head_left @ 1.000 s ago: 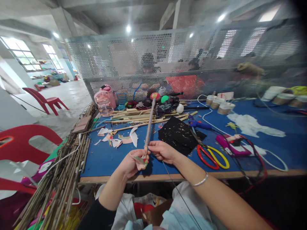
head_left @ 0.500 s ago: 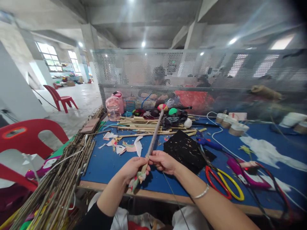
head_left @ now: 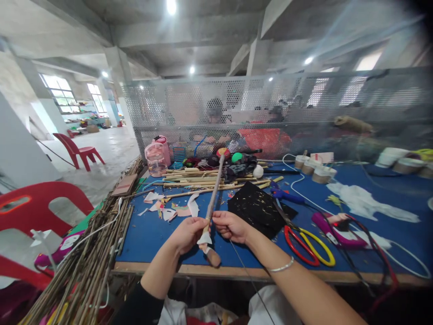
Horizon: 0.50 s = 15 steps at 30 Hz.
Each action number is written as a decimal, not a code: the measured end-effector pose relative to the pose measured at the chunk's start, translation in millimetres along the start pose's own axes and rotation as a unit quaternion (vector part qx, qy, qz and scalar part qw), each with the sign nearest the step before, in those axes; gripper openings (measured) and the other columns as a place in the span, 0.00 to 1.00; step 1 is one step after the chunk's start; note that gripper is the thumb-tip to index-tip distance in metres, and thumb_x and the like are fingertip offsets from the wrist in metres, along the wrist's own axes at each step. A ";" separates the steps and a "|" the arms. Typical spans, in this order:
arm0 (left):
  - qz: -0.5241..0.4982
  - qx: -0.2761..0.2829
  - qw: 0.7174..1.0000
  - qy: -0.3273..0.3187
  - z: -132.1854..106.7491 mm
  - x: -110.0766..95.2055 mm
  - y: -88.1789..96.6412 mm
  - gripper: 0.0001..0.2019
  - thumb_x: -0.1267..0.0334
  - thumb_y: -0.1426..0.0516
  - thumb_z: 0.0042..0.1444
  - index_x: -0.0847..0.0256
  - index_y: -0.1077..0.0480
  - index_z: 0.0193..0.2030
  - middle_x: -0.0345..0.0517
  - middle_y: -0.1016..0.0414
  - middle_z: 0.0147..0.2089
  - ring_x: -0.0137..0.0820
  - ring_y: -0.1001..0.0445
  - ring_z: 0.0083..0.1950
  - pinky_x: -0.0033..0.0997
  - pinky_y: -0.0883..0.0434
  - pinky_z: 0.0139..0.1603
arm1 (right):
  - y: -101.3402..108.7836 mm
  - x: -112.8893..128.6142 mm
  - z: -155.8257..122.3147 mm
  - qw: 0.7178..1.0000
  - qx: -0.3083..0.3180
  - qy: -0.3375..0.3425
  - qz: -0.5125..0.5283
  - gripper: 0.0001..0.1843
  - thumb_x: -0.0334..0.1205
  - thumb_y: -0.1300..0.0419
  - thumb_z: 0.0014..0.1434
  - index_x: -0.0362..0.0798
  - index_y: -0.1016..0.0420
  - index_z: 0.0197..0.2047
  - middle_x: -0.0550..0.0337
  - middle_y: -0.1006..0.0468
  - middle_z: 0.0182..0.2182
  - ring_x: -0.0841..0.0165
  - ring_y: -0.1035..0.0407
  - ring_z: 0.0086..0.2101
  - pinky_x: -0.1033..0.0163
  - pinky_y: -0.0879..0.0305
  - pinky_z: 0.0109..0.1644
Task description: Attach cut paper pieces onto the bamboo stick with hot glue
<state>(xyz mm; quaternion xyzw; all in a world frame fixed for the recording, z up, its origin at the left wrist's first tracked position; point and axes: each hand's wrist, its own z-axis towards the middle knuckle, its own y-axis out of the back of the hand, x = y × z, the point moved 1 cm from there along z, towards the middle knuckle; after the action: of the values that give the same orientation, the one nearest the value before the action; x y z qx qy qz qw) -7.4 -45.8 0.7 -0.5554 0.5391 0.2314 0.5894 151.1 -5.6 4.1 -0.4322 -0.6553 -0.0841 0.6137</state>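
Note:
A long thin stick (head_left: 214,194) points away from me over the blue table, its far end near a red and yellow ball (head_left: 222,152). My left hand (head_left: 187,234) is closed around its near part, thumb on top. White and pinkish scraps cover the stick just below the fingers, and its near end is brown and rounded. Beside the stick, my right hand (head_left: 233,227) is closed in a pinch. From under it a thin dark strand (head_left: 250,280) runs down past the table edge; the fingers hide its upper end.
Paper scraps (head_left: 169,213) lie left of the stick, thin sticks (head_left: 189,178) behind. A black cloth (head_left: 253,207), scissors (head_left: 309,243) and a blue glue gun (head_left: 287,195) lie right. Bundled branches (head_left: 91,248) line the left side; a perforated screen (head_left: 152,104) stands behind.
The stick has turned in my left hand: its near end showed green and red bits before, now white scraps and a brown tip. My right hand has drawn slightly away from it. The view has shifted.

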 end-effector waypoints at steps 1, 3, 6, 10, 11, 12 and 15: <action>-0.001 0.003 1.000 0.001 -0.4 1.5 -0.1 0.16 0.54 0.37 0.42 0.68 0.31 0.25 0.42 0.31 0.21 0.22 0.37 0.20 0.22 0.44 0.20 | 0.0 -0.3 0.0 1.000 -0.002 -0.001 -0.004 0.17 0.42 0.34 0.45 0.44 0.33 0.36 0.76 0.50 0.13 0.83 0.64 0.14 0.73 0.72 0.15; 0.000 0.006 1.000 0.004 -1.1 4.6 1.0 0.16 0.54 0.37 0.43 0.68 0.30 0.26 0.44 0.30 0.22 0.23 0.35 0.21 0.22 0.41 0.21 | -1.0 -2.0 0.5 1.000 -0.009 -0.001 -0.018 0.17 0.41 0.34 0.45 0.44 0.32 0.37 0.77 0.51 0.12 0.83 0.65 0.13 0.72 0.73 0.15; 0.005 0.010 1.000 0.003 -0.9 8.0 4.6 0.16 0.54 0.37 0.43 0.68 0.30 0.28 0.42 0.32 0.22 0.21 0.37 0.19 0.22 0.42 0.20 | -3.9 -5.3 2.0 0.999 -0.028 0.016 -0.035 0.16 0.40 0.35 0.45 0.44 0.32 0.36 0.77 0.51 0.11 0.82 0.65 0.13 0.72 0.73 0.15; 0.013 0.017 1.000 -0.002 0.4 9.4 7.5 0.16 0.56 0.34 0.41 0.68 0.31 0.27 0.37 0.36 0.20 0.19 0.40 0.18 0.21 0.43 0.19 | -7.0 -7.5 1.4 0.997 -0.055 0.024 -0.046 0.15 0.38 0.36 0.45 0.44 0.32 0.37 0.78 0.52 0.09 0.82 0.65 0.12 0.72 0.72 0.15; 0.014 0.018 1.000 -0.003 0.6 9.5 7.4 0.16 0.56 0.34 0.41 0.68 0.31 0.27 0.36 0.37 0.19 0.19 0.41 0.18 0.21 0.43 0.19 | -7.2 -7.3 0.5 0.997 -0.054 0.020 -0.045 0.15 0.38 0.37 0.46 0.44 0.32 0.38 0.78 0.52 0.09 0.82 0.66 0.12 0.72 0.72 0.15; 0.014 0.019 1.000 -0.006 0.7 9.6 7.1 0.17 0.55 0.35 0.41 0.68 0.31 0.26 0.36 0.38 0.19 0.19 0.42 0.18 0.21 0.43 0.19 | -7.2 -7.1 -0.6 0.998 -0.048 0.013 -0.042 0.15 0.38 0.38 0.47 0.45 0.32 0.39 0.78 0.52 0.09 0.81 0.66 0.12 0.73 0.72 0.15; 0.018 0.021 1.000 -0.014 0.7 10.2 5.4 0.17 0.54 0.35 0.42 0.68 0.32 0.25 0.35 0.40 0.18 0.18 0.43 0.18 0.21 0.44 0.19 | -5.3 -5.5 -3.3 0.999 -0.020 -0.003 -0.030 0.15 0.36 0.40 0.48 0.45 0.32 0.42 0.77 0.51 0.09 0.81 0.66 0.12 0.73 0.71 0.15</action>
<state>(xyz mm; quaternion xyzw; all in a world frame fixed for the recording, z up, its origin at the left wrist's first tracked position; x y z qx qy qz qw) -8.7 -46.9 -10.8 -0.5302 0.5450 0.2385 0.6041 149.3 -13.5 2.3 -0.4246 -0.6683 -0.1139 0.6001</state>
